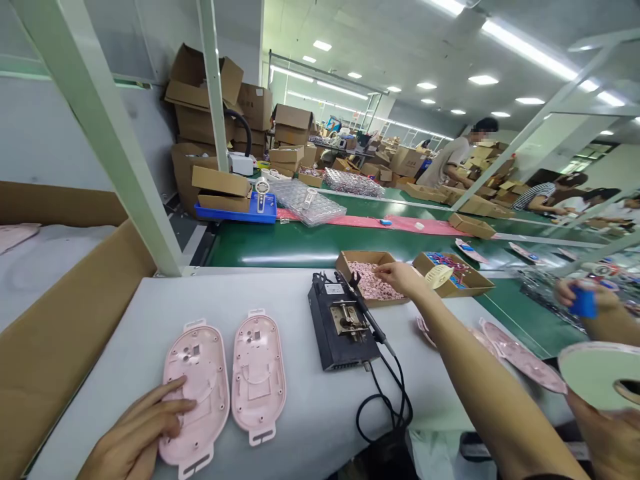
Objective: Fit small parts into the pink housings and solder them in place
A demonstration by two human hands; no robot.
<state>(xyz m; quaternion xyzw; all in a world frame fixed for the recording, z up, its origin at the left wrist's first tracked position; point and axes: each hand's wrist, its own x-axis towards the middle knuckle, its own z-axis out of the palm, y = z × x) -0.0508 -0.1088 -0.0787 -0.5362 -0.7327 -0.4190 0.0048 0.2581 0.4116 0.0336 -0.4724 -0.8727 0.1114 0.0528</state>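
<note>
Two pink oval plastic shells lie side by side on the white table, hollow side up. My left hand [137, 433] rests with its fingers stretched flat on the left shell [200, 387]; the right shell [259, 377] lies untouched beside it. My right hand [400, 275] reaches far forward into a shallow cardboard box [360, 259] of small pink parts [373, 283]. Its fingertips are pinched together among the parts, and what they hold is too small to see.
A black soldering station [340, 327] with its iron and cable stands between the shells and the box. More pink shells [520, 357] lie at the right. A co-worker's hands hold a blue piece [583, 301] and a white reel [597, 373]. A green conveyor [300, 243] runs behind.
</note>
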